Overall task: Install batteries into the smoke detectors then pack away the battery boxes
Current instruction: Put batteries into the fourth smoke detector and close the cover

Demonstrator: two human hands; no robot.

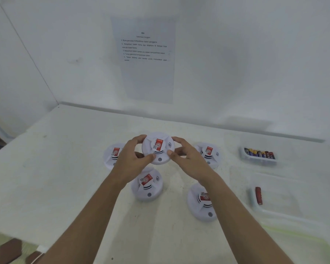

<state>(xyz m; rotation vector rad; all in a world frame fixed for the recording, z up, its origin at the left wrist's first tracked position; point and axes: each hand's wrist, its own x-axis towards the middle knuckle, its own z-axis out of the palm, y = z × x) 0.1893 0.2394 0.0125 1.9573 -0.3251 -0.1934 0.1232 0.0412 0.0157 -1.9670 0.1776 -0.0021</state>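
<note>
A round white smoke detector [158, 147] with a red label is lifted above the table, gripped on both sides. My left hand [133, 156] curls round its left rim, thumb at the front. My right hand [185, 154] grips the right rim in the same way. Several more detectors lie on the table: one at the left [112, 154], one at the right [211, 153], one near the front [148, 184] and one front right [201, 201]. A clear battery box [258, 156] holds several batteries. A nearer clear box [274, 199] holds one red battery [258, 195].
The white table [65, 178] meets white walls at the back and left. A printed instruction sheet [144, 58] hangs on the back wall. A clear lid with a green rim [301, 242] lies at the front right. The table's front edge is at the lower left.
</note>
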